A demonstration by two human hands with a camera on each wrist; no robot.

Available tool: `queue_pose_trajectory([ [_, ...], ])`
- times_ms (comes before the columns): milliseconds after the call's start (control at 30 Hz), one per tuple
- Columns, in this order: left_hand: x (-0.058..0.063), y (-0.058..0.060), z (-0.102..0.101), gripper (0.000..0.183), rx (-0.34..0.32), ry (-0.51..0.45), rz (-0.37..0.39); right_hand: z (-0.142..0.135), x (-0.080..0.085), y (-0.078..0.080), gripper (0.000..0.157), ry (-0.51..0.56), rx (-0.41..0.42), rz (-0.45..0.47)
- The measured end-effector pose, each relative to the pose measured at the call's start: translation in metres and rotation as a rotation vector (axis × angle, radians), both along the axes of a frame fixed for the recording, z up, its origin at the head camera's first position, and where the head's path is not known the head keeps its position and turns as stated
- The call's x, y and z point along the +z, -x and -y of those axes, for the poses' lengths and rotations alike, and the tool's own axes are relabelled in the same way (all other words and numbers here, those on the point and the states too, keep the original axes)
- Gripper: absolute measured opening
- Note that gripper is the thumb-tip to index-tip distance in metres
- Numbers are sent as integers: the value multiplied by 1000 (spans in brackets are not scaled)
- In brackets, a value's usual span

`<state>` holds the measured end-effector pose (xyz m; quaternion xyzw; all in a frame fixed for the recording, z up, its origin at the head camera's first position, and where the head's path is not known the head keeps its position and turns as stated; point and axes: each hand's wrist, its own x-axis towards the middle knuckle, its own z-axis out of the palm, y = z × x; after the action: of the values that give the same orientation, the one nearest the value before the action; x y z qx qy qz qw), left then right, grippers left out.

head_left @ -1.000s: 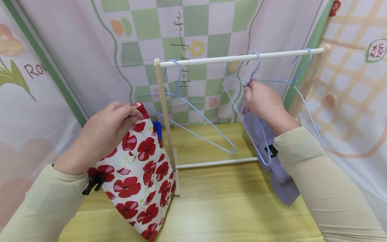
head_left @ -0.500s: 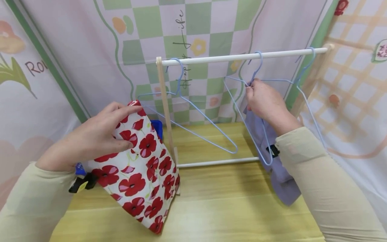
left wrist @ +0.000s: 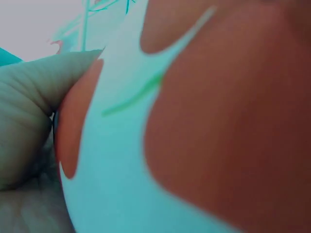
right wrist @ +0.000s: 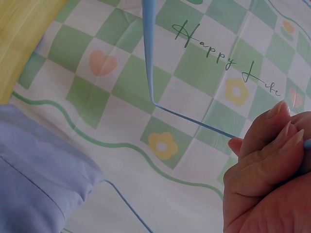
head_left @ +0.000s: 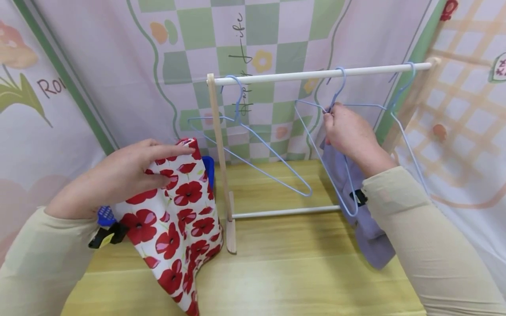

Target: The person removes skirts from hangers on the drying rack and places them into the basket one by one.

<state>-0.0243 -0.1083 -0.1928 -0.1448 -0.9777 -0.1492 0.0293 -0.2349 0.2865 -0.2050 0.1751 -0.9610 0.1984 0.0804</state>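
While the right hand point(head_left: 350, 134) grips the middle hanger point(head_left: 342, 85), the left hand point(head_left: 114, 175) apparently pinches floral cloth point(head_left: 183, 215).

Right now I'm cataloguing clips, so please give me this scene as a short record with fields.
Left grip: index finger and thumb extended over the poppy-print cloth; other fingers mostly hidden
Right grip: fingers curled on the middle hanger, near its hook
Other hangers: two, blue, on the white rail
Lavender garment: below the right grip; its support is unclear
Tabletop: yellowish, wood-grained
Partly hidden: blue object behind the cloth
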Motion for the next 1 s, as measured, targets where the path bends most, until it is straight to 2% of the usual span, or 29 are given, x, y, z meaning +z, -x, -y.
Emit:
queue_pose_trajectory([
  [133, 1, -2, 2, 45, 48, 14, 16, 0, 0, -1, 45, -2, 1, 0],
  [200, 1, -4, 3, 36, 72, 31, 1, 0, 0, -1, 45, -3, 1, 0],
  [333, 1, -6, 9, 32, 114, 42, -23, -1, 1, -2, 45, -1, 1, 0],
  [533, 1, -13, 21, 38, 128, 20, -41, 0, 1, -2, 47, 2, 2, -1],
  [733, 3, -20, 31, 61, 154, -49, -6, 0, 2, -2, 48, 4, 8, -3],
  [900, 8, -21, 37, 70, 195, -169, 10, 0, 1, -2, 49, 2, 5, -4],
  [1000, 12, -21, 41, 74, 270, -290, 72, 1, 1, -2, 49, 0, 5, -2],
])
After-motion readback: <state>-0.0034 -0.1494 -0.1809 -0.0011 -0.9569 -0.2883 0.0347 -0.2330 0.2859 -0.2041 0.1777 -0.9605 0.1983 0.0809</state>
